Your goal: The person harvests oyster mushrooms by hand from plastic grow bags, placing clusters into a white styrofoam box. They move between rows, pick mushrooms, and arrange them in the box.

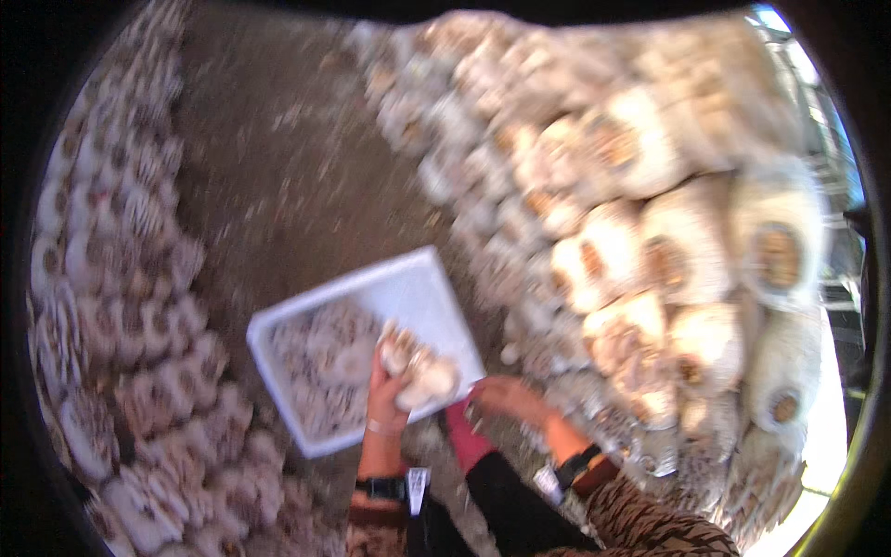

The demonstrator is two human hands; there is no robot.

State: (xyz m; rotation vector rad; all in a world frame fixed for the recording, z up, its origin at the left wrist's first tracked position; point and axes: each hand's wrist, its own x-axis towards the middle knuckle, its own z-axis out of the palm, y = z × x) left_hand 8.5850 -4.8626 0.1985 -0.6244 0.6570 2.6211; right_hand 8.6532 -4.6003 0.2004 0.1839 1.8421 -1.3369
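Note:
My left hand [390,397] grips a cluster of pale mushrooms [428,379] over the near right part of a white foam box [445,299]. Inside the box, a layer of picked mushrooms [324,369] covers the left and middle; the far right of its floor shows bare white. My right hand [505,400] hangs just outside the box's right corner, its fingers bent. Blur hides whether anything small lies in those fingers. Both wrists wear dark bands with white tags.
Stacked white mushroom grow bags [686,257] rise along the right, with mushroom clusters [480,167] on their near side. Another row of mushrooms [153,390] lines the left. A brown dirt aisle [278,153] runs between them. My black-clad leg and red footwear [468,438] are beside the box.

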